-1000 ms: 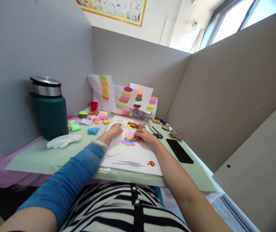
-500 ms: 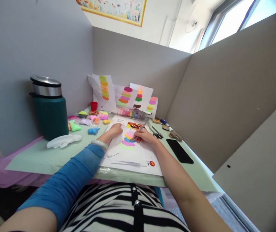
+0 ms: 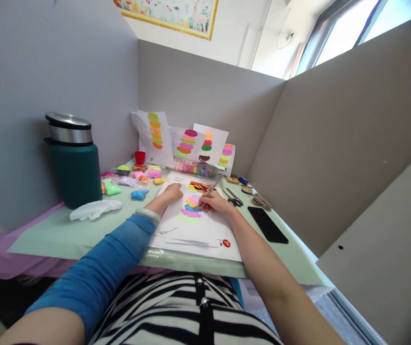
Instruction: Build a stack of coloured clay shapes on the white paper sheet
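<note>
Left hand (image 3: 173,192) nearly closed, seems to pinch upper left of paper (image 3: 173,223) lying on bench (image 3: 126,235); best pressed flat. Blue patch (image 3: 190,208) near paper's middle, right hand (image 3: 217,202) closed around thin tool (image 3: 213,186), tip by the blue; light, short touches inside its edge should be neatest

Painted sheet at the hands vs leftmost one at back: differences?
Pose: the near sheet lies down; the back sheet stands propped up.
Colours: the near sheet has pink, blue and purple bands; the back sheet, greens and oranges.
Contact: the left hand and right hand are at the near sheet; neither touches the back sheet.
Both: white paper, stacked colour bands.
</note>
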Demonstrator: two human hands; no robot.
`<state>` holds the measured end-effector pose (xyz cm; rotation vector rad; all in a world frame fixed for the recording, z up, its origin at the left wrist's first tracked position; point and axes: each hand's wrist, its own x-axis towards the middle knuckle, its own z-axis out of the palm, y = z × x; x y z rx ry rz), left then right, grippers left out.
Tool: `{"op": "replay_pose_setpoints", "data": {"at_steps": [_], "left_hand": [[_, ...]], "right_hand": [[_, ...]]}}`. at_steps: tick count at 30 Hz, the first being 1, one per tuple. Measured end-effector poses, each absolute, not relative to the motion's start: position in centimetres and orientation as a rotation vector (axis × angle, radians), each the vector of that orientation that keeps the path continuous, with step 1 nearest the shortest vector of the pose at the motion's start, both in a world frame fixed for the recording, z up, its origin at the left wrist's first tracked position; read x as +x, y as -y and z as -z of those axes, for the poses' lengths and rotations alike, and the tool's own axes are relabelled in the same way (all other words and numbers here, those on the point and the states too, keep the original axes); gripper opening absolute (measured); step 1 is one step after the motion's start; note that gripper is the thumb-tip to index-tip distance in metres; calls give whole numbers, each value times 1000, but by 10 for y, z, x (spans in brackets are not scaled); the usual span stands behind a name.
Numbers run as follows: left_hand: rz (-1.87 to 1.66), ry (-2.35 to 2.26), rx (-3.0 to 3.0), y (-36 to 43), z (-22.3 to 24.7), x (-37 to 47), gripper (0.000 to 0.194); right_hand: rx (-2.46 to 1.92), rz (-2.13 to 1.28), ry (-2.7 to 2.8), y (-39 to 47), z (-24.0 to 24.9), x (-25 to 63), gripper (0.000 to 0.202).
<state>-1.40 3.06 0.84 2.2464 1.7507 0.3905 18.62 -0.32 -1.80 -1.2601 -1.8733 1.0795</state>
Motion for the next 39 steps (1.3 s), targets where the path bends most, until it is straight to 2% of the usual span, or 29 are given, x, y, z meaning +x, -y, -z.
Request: {"op": "replay_pose_setpoints", "data": {"at_steps": [39], "left_hand": [[-422,-1719,2269,-36,-4,-13,46]], "right_hand": [[-1272,-1049,1865,-2,24,187,21]]}}
